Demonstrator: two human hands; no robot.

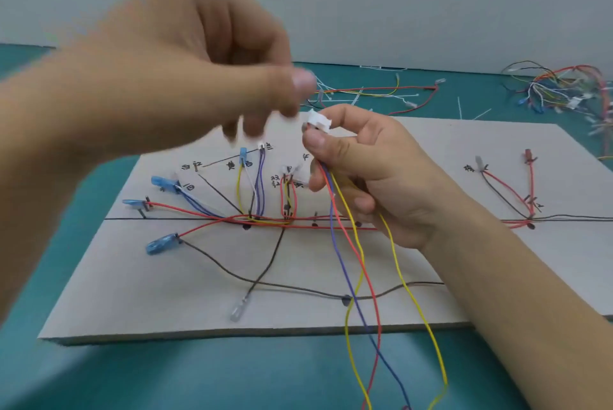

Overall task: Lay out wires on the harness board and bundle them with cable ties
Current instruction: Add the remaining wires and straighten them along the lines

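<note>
Right hand (361, 177): raised over the harness board (166, 303), palm turned toward the camera. Thumb and curled fingers pinch a white connector (319, 121) at the fingertips. Its red, blue and yellow wires (404, 283) pass through the closed palm and hang down past the board's near edge.

Left hand (199, 54): held higher, just left of the connector, fingers curled under, thumb extended rightward. Heavy motion blur; whether it holds anything cannot be told.

Routed wires (265, 220) lie on the board's marked lines. The board rests on a teal table (132, 373).
</note>
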